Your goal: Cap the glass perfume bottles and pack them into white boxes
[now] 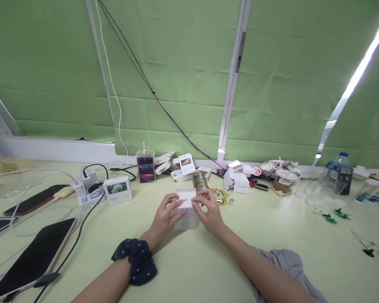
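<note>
A small white cardboard box (186, 222) stands on the table in front of me, its top flap raised at the far side. My left hand (166, 215) grips the box's left upper edge, thumb on the near face and fingers bent over the top. On the other side my right hand (211, 212) pinches the upper right edge between thumb and fingers. The inside of the box is hidden. Just beyond it lie a shiny patterned roll (200, 181) and a gold foil wrapper (220, 196), close to my right fingers.
Left are a printed box (117, 190), a charger block (89, 181), cables and a dark tablet (34, 256). Along the wall stand a drink cup (145, 168), white boxes (241, 183), pliers (259, 185) and a lidded cup (284, 181). Small green parts (329, 218) lie right.
</note>
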### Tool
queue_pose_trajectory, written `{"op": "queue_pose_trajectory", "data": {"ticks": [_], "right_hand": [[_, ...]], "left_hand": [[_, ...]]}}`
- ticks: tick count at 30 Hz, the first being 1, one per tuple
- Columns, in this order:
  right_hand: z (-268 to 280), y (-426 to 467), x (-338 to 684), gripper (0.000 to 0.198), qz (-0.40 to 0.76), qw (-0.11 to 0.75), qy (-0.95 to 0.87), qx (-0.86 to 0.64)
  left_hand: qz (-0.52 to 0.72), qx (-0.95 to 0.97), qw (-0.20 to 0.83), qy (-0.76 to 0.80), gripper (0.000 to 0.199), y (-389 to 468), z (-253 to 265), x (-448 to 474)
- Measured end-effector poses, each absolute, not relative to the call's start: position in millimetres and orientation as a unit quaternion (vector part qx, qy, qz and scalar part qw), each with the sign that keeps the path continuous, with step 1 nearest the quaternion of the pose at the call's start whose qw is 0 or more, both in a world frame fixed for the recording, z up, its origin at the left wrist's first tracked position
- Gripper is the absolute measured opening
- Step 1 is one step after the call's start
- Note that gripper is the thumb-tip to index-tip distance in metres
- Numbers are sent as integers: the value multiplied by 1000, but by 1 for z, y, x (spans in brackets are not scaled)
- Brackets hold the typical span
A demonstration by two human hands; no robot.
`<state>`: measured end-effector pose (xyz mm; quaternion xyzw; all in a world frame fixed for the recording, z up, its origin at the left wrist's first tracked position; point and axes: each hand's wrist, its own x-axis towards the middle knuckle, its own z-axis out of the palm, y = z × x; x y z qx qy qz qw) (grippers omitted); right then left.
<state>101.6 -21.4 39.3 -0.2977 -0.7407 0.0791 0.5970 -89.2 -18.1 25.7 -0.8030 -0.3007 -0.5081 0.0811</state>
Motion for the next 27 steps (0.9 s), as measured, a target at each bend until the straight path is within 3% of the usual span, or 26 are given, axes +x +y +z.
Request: {"op": "queue_pose_trajectory", "data": {"ticks": [7,19,22,27], "right_hand": [[36,-21,99,21,91,620,-732,-268],[36,-23,99,13,94,603,-745,-269],[36,-23,99,14,145,611,-724,-285],[36,-22,98,39,283,619,-666,-305]], "left_hand": [[-477,-807,153,-314,26,-22,29,-84],[-498,-798,70,-333,21,-22,28,-82],[-501,-795,67,-334,20,-23,28,-81],[-504,-796,76,-327,19,-25,29,-79]]}}
